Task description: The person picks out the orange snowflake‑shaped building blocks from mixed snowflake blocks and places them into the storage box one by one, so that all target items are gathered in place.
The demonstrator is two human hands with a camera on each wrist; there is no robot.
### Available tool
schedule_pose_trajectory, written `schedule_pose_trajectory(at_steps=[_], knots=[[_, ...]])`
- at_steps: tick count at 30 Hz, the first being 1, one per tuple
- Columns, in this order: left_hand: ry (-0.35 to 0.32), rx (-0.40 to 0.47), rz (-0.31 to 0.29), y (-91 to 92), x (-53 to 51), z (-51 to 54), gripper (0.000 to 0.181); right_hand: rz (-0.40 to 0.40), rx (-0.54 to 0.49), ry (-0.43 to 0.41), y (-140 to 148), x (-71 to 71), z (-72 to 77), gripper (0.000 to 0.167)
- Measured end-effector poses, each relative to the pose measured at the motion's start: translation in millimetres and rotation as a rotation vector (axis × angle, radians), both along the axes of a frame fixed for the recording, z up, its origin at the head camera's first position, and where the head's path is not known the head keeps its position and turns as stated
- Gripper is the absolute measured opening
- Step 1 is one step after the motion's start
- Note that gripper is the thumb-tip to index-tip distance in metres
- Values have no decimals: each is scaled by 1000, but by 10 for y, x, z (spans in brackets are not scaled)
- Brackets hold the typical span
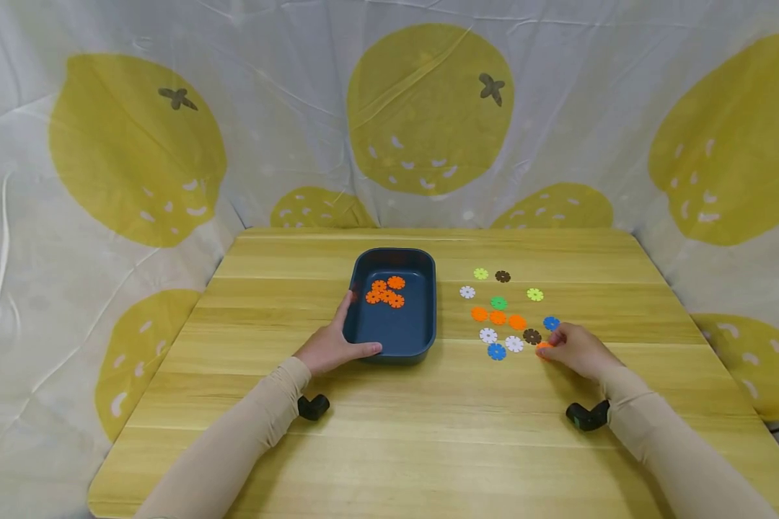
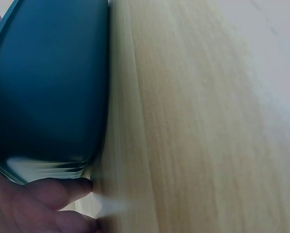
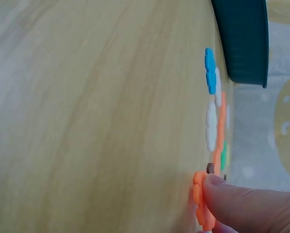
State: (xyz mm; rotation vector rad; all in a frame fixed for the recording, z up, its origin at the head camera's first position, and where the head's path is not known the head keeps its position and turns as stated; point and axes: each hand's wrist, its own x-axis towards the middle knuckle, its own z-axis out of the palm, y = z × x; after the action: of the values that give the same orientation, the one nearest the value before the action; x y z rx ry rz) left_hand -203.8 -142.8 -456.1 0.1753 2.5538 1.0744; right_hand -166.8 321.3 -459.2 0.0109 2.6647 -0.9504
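Note:
A dark blue rectangular tray [image 1: 396, 331] stands on the table, with several orange flower-shaped discs [image 1: 387, 295] inside towards its far half. My left hand [image 1: 331, 349] holds the tray's near left corner, thumb at the near side and fingers along the left wall. To the right of the tray, my right hand [image 1: 581, 351] pinches an orange flower-shaped disc [image 3: 200, 199] at the table surface. Close by that hand are a brown disc [image 1: 531, 336] and a blue disc [image 1: 551, 324]. Three more orange discs [image 1: 498, 318] lie in a row between tray and hand.
Around the orange row lie white discs [image 1: 514, 344], a second blue disc [image 1: 496, 352], a green disc [image 1: 498, 303], yellow-green discs [image 1: 535, 295] and another brown disc [image 1: 503, 276]. A lemon-patterned curtain [image 1: 285, 130] hangs behind the wooden table [image 1: 428, 447].

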Motion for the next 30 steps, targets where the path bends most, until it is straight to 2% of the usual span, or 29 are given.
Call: schedule_pose_trajectory(at_steps=[6,12,21,26,30], knots=[[0,-2,2,-4,-2,16,124,19,-20,-6,-11,-46,51,27],[-1,-1,4,-7,-6,18,123,30,-42,8,-57,-151,175,22],[3,-1,13,-7,2,19,123,45,-80,71,-290,-446,545,29],[7,-1,11,2,12,10,124,63,-70,122,-541,-651,775,28],[9,-3,10,13,9,3,124,70,-102,140,-777,-819,911,24]])
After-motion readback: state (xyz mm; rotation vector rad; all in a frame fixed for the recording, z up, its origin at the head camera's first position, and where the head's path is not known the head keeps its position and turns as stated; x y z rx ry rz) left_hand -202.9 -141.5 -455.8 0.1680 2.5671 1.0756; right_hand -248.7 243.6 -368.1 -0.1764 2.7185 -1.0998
